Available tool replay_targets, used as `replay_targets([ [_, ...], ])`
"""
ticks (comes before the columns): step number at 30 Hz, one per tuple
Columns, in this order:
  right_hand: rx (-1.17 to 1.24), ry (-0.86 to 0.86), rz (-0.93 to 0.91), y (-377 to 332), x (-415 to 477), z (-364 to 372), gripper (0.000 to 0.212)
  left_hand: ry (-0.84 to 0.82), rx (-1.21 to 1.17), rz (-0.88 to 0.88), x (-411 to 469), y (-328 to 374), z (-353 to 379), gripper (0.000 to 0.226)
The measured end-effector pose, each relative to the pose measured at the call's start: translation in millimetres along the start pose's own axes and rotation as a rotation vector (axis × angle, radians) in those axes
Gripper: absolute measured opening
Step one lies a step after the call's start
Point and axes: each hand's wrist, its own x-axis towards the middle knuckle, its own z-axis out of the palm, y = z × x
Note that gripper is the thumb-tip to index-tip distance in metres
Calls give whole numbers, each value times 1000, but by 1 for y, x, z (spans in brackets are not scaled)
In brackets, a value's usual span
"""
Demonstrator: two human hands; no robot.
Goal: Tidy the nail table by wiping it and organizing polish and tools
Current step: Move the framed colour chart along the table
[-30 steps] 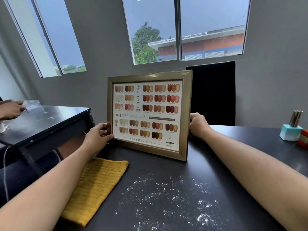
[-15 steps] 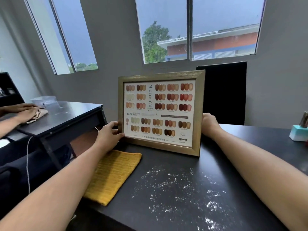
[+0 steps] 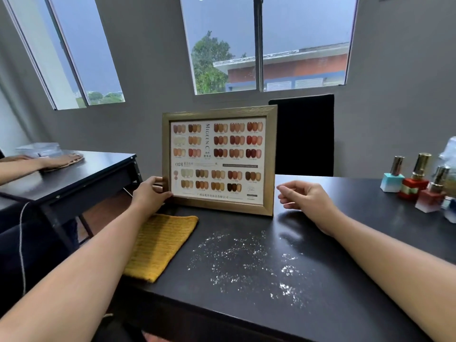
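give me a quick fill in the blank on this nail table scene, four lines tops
1. The left hand grips the frame, while the right hand beside it holds ____.
2. The folded cloth in front of the frame is ____.
3. The powder scattered on the black table is ____.
4. The polish bottles stand at the table's ____ end.

Missing words: nothing; yellow; white; right

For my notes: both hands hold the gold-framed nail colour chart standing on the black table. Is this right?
No. In the head view only the left hand holds the gold-framed nail colour chart standing on the black table; the right hand is beside it, not touching.
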Motion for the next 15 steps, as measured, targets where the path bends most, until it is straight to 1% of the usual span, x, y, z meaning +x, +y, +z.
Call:
replay_targets([
  [3,-45,-21,-9,-2,-5,6,3,-7,-20,-22,-1,-3,-1,44],
  [10,-62,12,-7,-3,-8,15,10,-28,-87,-27,1,-12,-3,32],
  [15,-58,28,-11,-7,-12,19,11,-42,-106,-22,1,-13,-6,31],
])
